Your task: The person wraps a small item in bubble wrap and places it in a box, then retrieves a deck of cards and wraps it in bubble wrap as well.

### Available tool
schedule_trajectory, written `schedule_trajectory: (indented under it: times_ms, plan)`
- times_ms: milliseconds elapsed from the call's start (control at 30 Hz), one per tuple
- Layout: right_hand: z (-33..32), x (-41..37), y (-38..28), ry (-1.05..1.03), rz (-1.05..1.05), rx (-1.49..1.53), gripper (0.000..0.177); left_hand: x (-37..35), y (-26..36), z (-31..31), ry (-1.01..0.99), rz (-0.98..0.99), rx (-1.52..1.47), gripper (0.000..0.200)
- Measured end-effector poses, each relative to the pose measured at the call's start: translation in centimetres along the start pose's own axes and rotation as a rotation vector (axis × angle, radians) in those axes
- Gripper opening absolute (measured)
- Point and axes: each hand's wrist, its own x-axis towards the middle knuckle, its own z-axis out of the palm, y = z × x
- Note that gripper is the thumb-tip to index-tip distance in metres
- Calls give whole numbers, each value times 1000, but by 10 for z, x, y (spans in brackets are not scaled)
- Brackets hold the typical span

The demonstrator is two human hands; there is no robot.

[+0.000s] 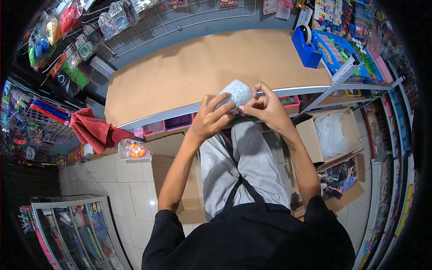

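Note:
A small package in bubble wrap (238, 91) is held just over the front edge of the wooden tabletop (180, 67). My left hand (213, 116) grips it from the left, fingers curled against its side. At its right side, my right hand (269, 109) has thumb and fingers bent in a pinch at the wrap's edge. What is inside the wrap cannot be made out.
A blue tape dispenser (307, 47) stands at the tabletop's right end, beside a blue display box (335, 51). A red cloth (92, 128) hangs at the left. Below on the right are cardboard boxes, one with clear plastic wrap (330, 132). Shelves line both sides.

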Motion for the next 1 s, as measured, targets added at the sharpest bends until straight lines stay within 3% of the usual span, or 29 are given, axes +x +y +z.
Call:
schedule_trajectory:
  times_ms: [333,533,733,1000]
  plan:
    - [4,-1,-7,-10,-6,18,37,3,6,-6,16,-183,-205,26]
    - [1,-5,-11,-42,37,10,38,11,30,-6,22,-487,-420,40]
    - [1,-7,-8,-74,101,-27,37,14,32,-27,-74,-574,-578,42]
    - [-4,-10,-15,-159,138,5,34,12,33,-31,-49,-646,-636,38]
